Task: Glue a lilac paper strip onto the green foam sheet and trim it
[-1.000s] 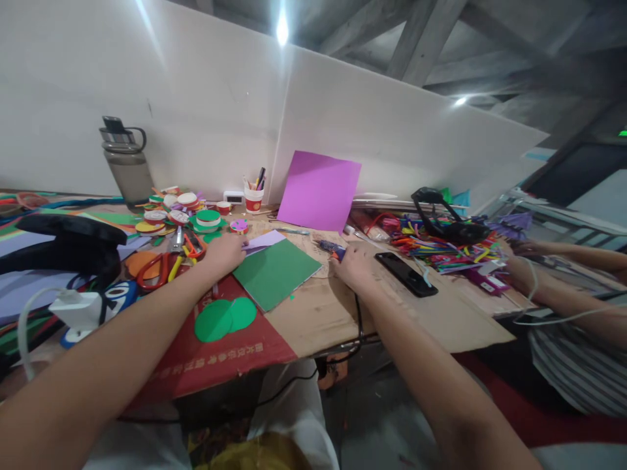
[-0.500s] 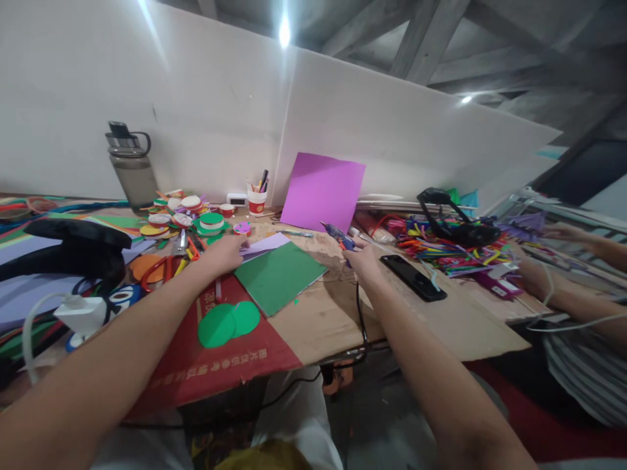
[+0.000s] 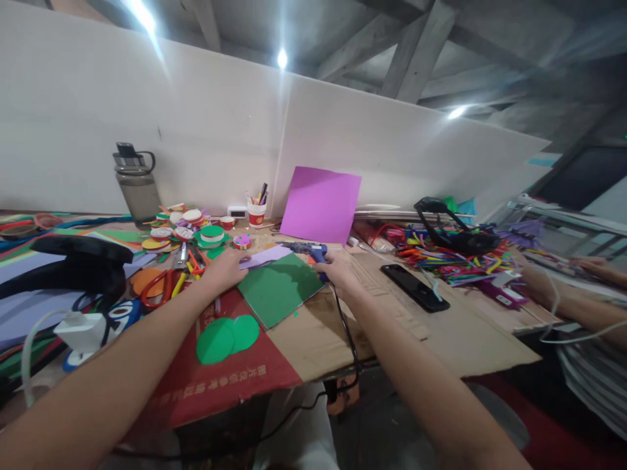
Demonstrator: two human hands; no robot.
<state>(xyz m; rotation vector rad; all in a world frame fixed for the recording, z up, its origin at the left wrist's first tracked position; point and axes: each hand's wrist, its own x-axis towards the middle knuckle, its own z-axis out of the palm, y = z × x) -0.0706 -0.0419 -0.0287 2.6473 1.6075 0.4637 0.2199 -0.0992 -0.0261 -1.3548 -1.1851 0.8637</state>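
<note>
One red paper cup (image 3: 255, 213) holds upright pens; right hand (image 3: 336, 271) grips glue gun (image 3: 308, 249).

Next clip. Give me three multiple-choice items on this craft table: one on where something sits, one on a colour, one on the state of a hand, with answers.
1. Where is the phone?
A. on the cardboard, right of the glue gun
B. beside the water bottle
C. on the green sheet

2. What colour is the sheet leaning on the wall?
A. yellow
B. purple
C. orange

3. What is the right hand doing?
A. resting empty
B. holding scissors
C. gripping the glue gun

Answers: 1 A, it lies on bare cardboard. 2 B, it is plainly purple. 3 C, fingers wrap the handle, nozzle over the green sheet.
</note>
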